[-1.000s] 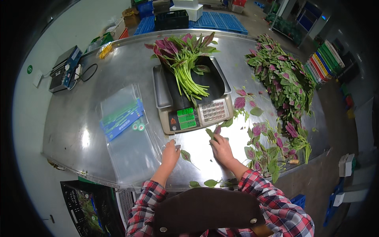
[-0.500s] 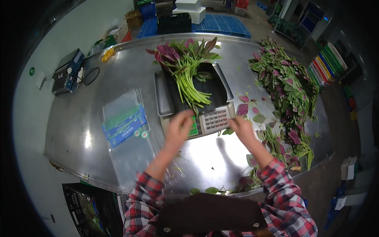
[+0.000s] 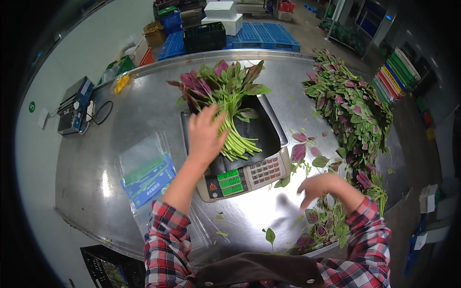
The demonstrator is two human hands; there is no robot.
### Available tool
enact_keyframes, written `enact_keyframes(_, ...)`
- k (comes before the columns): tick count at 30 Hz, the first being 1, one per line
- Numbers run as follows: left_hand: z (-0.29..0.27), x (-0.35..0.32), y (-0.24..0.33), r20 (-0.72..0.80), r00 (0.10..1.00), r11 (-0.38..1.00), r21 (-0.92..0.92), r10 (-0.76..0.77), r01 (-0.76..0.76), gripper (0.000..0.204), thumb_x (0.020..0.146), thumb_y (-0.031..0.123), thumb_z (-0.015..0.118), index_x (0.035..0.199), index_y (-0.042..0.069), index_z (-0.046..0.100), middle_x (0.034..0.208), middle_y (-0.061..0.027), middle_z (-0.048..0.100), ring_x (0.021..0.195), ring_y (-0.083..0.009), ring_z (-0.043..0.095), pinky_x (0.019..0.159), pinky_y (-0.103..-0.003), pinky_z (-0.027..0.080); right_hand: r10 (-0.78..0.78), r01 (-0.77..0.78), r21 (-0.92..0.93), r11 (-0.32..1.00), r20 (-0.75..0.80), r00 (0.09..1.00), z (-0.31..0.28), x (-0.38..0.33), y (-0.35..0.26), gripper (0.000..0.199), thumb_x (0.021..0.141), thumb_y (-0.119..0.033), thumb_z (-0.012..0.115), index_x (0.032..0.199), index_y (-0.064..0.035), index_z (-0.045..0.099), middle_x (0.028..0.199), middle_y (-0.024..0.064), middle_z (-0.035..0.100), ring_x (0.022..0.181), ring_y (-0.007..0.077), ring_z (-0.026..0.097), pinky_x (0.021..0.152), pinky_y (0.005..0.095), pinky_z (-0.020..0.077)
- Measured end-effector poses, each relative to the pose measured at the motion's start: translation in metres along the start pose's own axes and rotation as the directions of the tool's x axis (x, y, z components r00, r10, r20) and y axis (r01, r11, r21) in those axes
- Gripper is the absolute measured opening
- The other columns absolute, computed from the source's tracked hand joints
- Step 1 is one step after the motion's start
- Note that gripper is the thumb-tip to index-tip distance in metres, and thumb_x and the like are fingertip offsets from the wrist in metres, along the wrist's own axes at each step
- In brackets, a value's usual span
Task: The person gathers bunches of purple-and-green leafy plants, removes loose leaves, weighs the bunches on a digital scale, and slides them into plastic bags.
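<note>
Since half a second ago: left hand (image 3: 205,137) lifted from the scale's keypad edge up onto the bunch of red-green leafy stalks (image 3: 225,103); right hand (image 3: 321,187) dropped back from the scale toward the table's near edge.

Far left of the left hand: small label printer (image 3: 73,105) with a black cable, close to the pale wall. Nearer, just left of the left forearm: stack of clear plastic bags (image 3: 146,170) with blue and green print, flat on the steel table (image 3: 120,125). Below them, under the table's edge: black crate (image 3: 105,269).

Left hand spread, fingers apart, laid on the pale green stems of the bunch, not closed around them. Bunch lying across the black pan of the weighing scale (image 3: 240,163), leaves pointing away, stems toward the green display.

Between the hands: loose fallen leaves (image 3: 297,153) scattered on shiny steel.

Right hand loosely open, fingers curled downward, blurred, hovering above the table and holding nothing visible. Just below and right of it: small heap of leafy stalks (image 3: 326,223). Further right and beyond: long pile of the same greens (image 3: 350,105) along the table's edge.

Beyond the table: blue pallets (image 3: 259,36), black crate, white boxes (image 3: 221,12), concrete floor.
</note>
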State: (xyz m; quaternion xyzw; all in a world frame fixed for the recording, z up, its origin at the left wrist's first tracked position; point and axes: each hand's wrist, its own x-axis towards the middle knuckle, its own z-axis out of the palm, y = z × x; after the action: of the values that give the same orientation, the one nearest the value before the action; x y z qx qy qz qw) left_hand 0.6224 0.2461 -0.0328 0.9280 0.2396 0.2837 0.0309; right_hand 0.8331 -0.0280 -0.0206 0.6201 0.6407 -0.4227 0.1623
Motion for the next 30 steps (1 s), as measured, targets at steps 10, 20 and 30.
enact_keyframes(10,0.04,-0.017,-0.051,0.077,0.607,0.509,-0.467,-0.791,0.723,0.033,0.08,0.02,0.057,0.105,-0.001,0.06,0.096,-0.0222,0.063,0.094,-0.0374,0.06,0.083,-0.041,0.044,-0.535,-0.156,-0.622,0.767,-0.755,0.38,-0.131,0.071,0.001,0.016,0.072,-0.011,0.057,0.085,-0.0097,0.066,0.118,0.006,0.055,0.117,0.0264,0.047,0.106,0.0437,0.0304)
enact_keyframes(20,-0.04,-0.136,0.006,0.555,0.822,0.512,-0.672,-0.128,0.534,0.029,0.087,0.015,0.055,0.111,-0.001,0.059,0.105,-0.0105,0.065,0.097,-0.0155,0.059,0.086,-0.028,0.045,-0.871,0.569,-0.669,0.478,-0.446,0.206,0.049,0.011,-0.19,0.01,0.066,-0.017,0.056,0.065,-0.0092,0.05,0.067,0.004,0.05,0.067,0.0204,0.054,0.059,0.0317,0.0424)
enact_keyframes(30,-0.049,-0.22,0.096,0.221,0.973,0.906,-0.398,-0.059,0.145,0.048,0.074,0.003,0.064,0.121,0.006,0.052,0.124,-0.0135,0.054,0.112,-0.0344,0.051,0.094,-0.039,0.041,-0.534,0.668,-0.145,0.73,-0.732,0.424,0.192,0.075,-0.205,0.04,0.079,-0.029,0.063,0.108,-0.0017,0.056,0.111,0.016,0.054,0.108,0.0326,0.05,0.093,0.0427,0.0394)
